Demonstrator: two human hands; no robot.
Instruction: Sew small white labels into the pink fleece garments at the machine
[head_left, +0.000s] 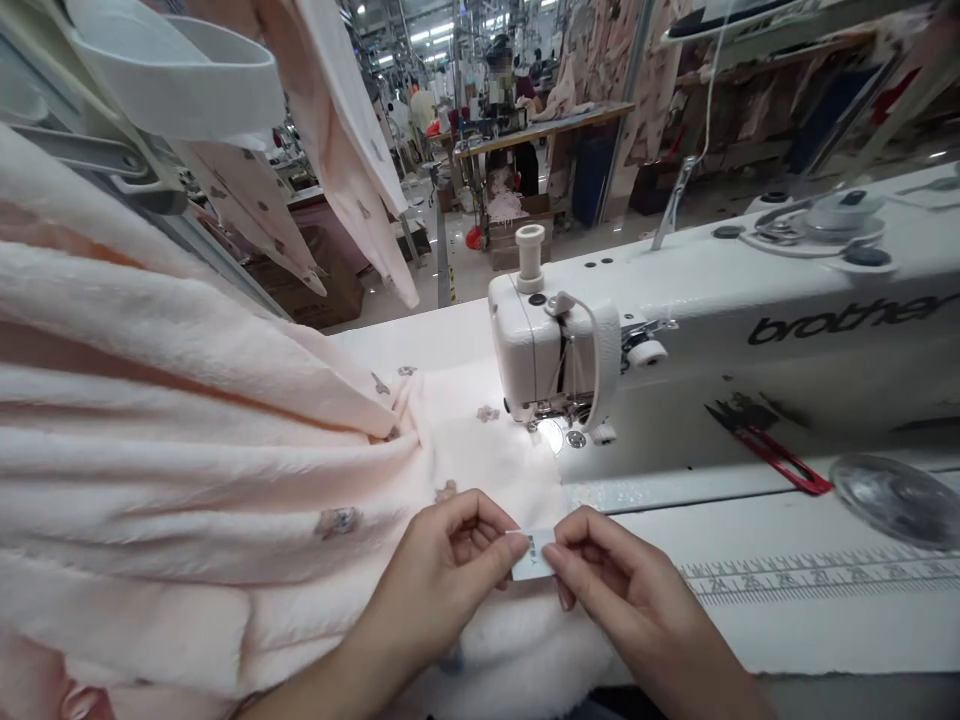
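A small white label (534,568) with dark print is pinched between both hands in front of the sewing machine (525,340). My left hand (457,560) grips its left edge between thumb and forefinger. On the right edge, my right hand (611,570) has the same kind of pinch. Pale pink plush fabric (300,500) with small printed figures lies beneath the hands and spreads over the left side. Part of the fabric reaches the lit needle area of the machine.
Red-handled snips (787,462) and a clear round dish (892,500) lie to the right, near a printed ruler scale (810,578). Pink pieces (337,150) hang at the upper left beside a white band (187,90). Other workstations stand behind.
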